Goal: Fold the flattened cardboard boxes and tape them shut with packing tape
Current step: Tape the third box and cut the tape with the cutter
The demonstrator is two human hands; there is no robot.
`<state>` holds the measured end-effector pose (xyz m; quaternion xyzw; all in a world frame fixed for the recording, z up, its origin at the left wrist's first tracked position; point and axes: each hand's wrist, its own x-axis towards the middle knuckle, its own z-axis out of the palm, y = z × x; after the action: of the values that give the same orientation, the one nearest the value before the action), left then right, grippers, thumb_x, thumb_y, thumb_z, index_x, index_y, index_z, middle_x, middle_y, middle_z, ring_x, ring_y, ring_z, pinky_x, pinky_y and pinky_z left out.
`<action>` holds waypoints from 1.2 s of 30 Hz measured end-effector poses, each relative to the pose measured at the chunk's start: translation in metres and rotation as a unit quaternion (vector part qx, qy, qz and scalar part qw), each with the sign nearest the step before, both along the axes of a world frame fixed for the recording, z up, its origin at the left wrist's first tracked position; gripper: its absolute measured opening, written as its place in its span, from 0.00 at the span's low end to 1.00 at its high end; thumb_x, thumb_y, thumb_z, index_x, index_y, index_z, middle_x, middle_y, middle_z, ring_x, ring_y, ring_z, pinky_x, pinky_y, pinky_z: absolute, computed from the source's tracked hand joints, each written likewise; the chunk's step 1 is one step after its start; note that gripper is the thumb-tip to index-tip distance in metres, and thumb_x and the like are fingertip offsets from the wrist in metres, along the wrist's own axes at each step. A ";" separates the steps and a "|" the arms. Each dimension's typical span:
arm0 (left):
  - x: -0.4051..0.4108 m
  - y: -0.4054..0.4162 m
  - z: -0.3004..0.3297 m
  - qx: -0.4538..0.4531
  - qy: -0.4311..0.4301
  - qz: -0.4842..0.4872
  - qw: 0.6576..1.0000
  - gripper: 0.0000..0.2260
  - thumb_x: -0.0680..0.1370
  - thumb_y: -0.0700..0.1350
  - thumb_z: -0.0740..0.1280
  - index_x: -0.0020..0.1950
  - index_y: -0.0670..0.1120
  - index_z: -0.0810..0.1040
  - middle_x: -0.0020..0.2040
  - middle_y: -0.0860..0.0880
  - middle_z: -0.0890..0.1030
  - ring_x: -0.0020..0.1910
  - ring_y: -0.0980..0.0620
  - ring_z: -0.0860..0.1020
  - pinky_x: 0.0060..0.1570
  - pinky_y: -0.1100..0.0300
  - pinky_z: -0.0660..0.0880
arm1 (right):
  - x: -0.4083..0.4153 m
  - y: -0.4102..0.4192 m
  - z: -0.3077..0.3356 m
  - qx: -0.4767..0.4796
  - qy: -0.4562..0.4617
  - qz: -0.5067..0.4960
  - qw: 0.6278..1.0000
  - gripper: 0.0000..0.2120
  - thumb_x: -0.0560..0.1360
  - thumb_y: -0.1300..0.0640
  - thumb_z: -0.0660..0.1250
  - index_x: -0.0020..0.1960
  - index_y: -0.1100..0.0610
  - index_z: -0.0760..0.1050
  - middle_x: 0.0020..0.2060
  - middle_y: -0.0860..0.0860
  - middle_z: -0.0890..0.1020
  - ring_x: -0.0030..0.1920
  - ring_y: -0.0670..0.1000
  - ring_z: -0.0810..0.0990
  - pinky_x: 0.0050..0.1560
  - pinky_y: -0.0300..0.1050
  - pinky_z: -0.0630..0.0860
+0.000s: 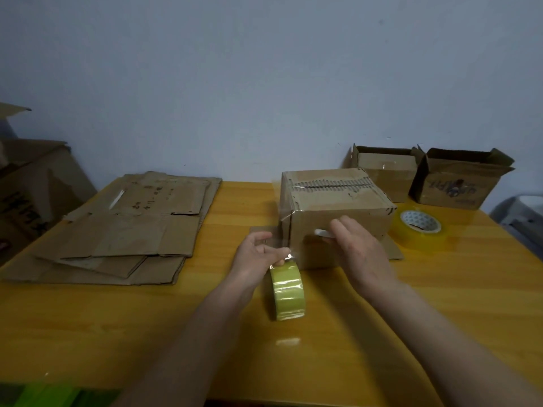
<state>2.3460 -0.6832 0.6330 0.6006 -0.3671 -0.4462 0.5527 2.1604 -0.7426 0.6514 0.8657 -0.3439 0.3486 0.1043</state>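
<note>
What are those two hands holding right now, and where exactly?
The left hand pinches the tape roll at its top. The right hand rests against the box front; whether it grips anything cannot be told.

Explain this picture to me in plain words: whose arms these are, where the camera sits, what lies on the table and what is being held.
No machine here: a person's two bare arms, filmed by a camera on their head looking forward and down. On the yellow table stands a folded box. The left hand pinches clear tape pulled from the tape roll standing before it. The right hand grips something small and pale at the box's front; I cannot tell what. Left lie flattened boxes; right, a spare roll and two open boxes.
</note>
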 end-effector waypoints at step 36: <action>-0.025 0.032 0.011 -0.085 -0.128 -0.016 0.988 0.18 0.69 0.39 0.77 0.56 0.48 0.78 0.48 0.51 0.81 0.49 0.54 0.80 0.45 0.68 0.77 | 0.014 0.029 -0.002 0.566 -0.371 0.122 0.726 0.12 0.76 0.57 0.67 0.35 0.57 0.75 0.30 0.46 0.76 0.35 0.43 0.73 0.45 0.43 0.71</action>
<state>2.3208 -0.6513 0.6441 0.5976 -0.4811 -0.3411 0.5432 2.1746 -0.7135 0.6491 0.6006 -0.3799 0.3922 -0.5841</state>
